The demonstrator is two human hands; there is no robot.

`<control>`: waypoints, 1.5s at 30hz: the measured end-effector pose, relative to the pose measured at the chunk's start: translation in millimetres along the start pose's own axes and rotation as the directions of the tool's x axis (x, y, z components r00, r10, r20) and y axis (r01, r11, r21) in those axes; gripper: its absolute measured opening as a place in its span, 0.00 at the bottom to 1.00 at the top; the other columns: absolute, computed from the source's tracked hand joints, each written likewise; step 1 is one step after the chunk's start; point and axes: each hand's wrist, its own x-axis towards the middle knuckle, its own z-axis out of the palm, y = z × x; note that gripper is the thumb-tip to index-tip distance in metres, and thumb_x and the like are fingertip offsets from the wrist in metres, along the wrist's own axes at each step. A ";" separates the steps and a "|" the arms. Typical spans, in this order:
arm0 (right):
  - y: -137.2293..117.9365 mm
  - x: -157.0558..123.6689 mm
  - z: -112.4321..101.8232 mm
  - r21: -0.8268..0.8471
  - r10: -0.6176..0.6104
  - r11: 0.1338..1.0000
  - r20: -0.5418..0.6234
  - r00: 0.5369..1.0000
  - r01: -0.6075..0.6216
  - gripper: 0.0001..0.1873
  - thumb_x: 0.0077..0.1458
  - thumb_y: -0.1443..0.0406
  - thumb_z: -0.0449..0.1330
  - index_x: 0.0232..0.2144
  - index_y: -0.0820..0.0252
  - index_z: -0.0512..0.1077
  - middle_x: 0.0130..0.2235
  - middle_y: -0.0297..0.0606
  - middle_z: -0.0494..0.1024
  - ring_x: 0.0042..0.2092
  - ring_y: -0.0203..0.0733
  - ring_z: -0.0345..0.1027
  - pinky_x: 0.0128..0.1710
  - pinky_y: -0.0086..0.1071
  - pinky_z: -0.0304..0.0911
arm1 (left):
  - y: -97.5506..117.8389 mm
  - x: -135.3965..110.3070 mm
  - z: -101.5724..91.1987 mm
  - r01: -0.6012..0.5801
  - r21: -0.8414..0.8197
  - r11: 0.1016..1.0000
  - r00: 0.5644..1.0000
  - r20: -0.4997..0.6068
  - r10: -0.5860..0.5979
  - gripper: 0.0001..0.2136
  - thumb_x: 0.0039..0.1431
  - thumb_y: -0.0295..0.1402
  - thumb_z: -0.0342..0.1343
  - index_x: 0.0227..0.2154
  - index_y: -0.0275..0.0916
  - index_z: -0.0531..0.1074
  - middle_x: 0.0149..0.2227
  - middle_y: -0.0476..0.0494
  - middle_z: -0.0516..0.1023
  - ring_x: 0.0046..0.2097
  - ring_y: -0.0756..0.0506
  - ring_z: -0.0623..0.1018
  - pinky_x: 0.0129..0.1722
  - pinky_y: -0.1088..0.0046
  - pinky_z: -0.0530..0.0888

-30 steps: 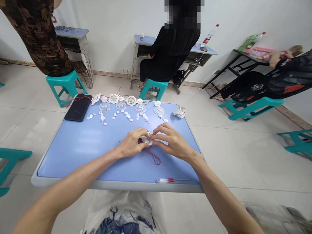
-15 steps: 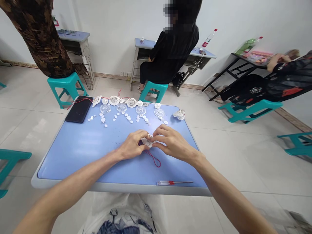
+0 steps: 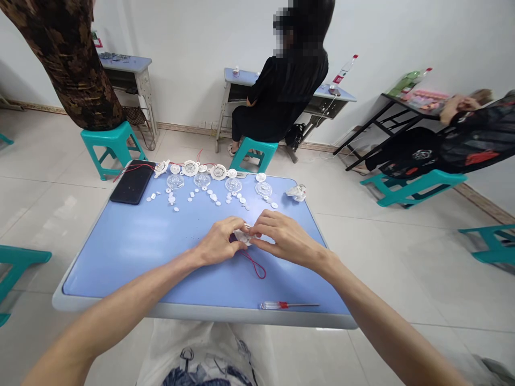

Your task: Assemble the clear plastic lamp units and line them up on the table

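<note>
Between left hand (image 3: pixel 217 242), right hand (image 3: pixel 284 238), white part (image 3: pixel 242 236)

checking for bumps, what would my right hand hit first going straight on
Your right hand would first meet the small white plastic piece held between both hands, then your left hand, though depth is unclear.
</note>
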 end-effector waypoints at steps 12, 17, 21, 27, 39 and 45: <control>2.0 -0.1 -5.0 0.146 0.073 0.985 0.110 0.991 -0.089 0.03 0.59 0.66 0.59 0.37 0.58 0.73 0.34 0.39 0.76 0.38 0.44 0.65 0.36 0.37 0.65 | -1.6 -0.7 -0.1 -0.008 0.001 1.000 1.000 0.019 0.008 0.12 0.50 0.22 0.60 0.38 0.40 0.72 0.45 0.45 0.77 0.44 0.45 0.76 0.45 0.68 0.72; 6.3 3.4 -6.0 0.177 0.076 0.979 0.152 0.985 -0.103 0.04 0.59 0.67 0.59 0.37 0.58 0.74 0.33 0.38 0.77 0.39 0.43 0.66 0.39 0.37 0.65 | -2.2 -1.3 0.5 -0.009 -0.006 1.000 1.000 0.005 0.009 0.12 0.49 0.22 0.60 0.37 0.40 0.72 0.45 0.44 0.77 0.45 0.45 0.76 0.46 0.69 0.72; 6.6 5.5 -7.9 0.194 0.083 0.975 0.152 0.985 -0.112 0.03 0.58 0.68 0.59 0.35 0.57 0.74 0.32 0.36 0.77 0.38 0.41 0.67 0.37 0.35 0.65 | -1.4 -1.0 0.3 -0.007 -0.006 1.000 1.000 0.007 0.007 0.12 0.49 0.22 0.61 0.37 0.40 0.72 0.44 0.45 0.77 0.44 0.45 0.76 0.45 0.69 0.72; -2.4 4.4 -10.0 0.060 0.058 0.996 0.086 0.995 -0.063 0.05 0.59 0.67 0.57 0.35 0.58 0.74 0.31 0.39 0.78 0.38 0.43 0.67 0.34 0.35 0.63 | -1.4 -0.3 0.3 -0.007 -0.013 1.000 1.000 0.010 0.007 0.11 0.49 0.22 0.60 0.36 0.39 0.72 0.44 0.45 0.77 0.43 0.45 0.76 0.44 0.69 0.71; -7.9 -0.5 -12.5 0.109 0.104 0.989 0.015 0.995 -0.105 0.03 0.58 0.66 0.58 0.34 0.57 0.73 0.33 0.37 0.78 0.39 0.43 0.68 0.35 0.34 0.65 | 2.2 -0.3 -0.8 0.023 -0.019 1.000 1.000 0.008 -0.023 0.12 0.48 0.20 0.60 0.36 0.39 0.71 0.44 0.45 0.77 0.41 0.46 0.75 0.42 0.71 0.70; 17.7 -13.8 -12.0 0.259 0.228 0.949 -0.160 0.960 -0.182 0.03 0.57 0.65 0.60 0.34 0.55 0.73 0.33 0.35 0.78 0.37 0.40 0.69 0.38 0.35 0.67 | 0.7 -0.9 -0.5 0.032 -0.022 0.999 0.999 0.002 -0.032 0.12 0.48 0.21 0.63 0.35 0.38 0.72 0.45 0.45 0.77 0.41 0.47 0.75 0.40 0.72 0.70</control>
